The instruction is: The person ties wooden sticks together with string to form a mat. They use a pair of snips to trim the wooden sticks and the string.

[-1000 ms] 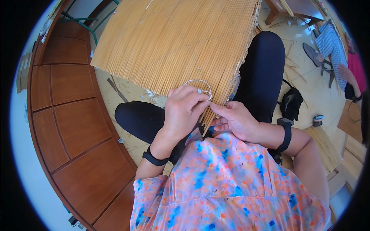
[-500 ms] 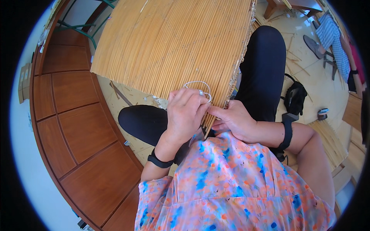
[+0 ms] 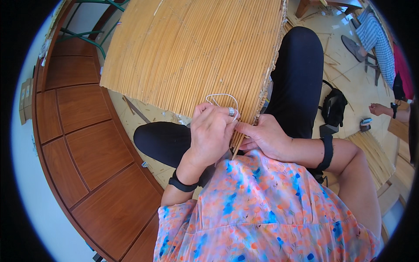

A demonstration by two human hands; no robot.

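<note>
A broad mat of golden reed stalks (image 3: pixel 187 48) laid side by side stretches away from my lap. At its near edge my left hand (image 3: pixel 209 133) is closed, fingers bent, with a ring on one finger. A thin white cord (image 3: pixel 221 94) loops out from its fingertips over the mat. Close beside it, my right hand (image 3: pixel 269 137) pinches a small bunch of stalks (image 3: pixel 237 144) whose ends point toward my body. The fingertips of both hands nearly meet and hide where cord and stalks cross.
Brown wooden panels (image 3: pixel 87 144) line the left side. On the floor at right lie loose stalks, a black bag (image 3: pixel 334 107) and another bundle of stalks (image 3: pixel 370 155). Another person's hand (image 3: pixel 379 109) and checked trouser leg (image 3: pixel 375 39) show at far right.
My left hand has turned slightly, and the cord loop has shifted a little. My right hand keeps its pinch. The other person's hand has come into view at far right.
</note>
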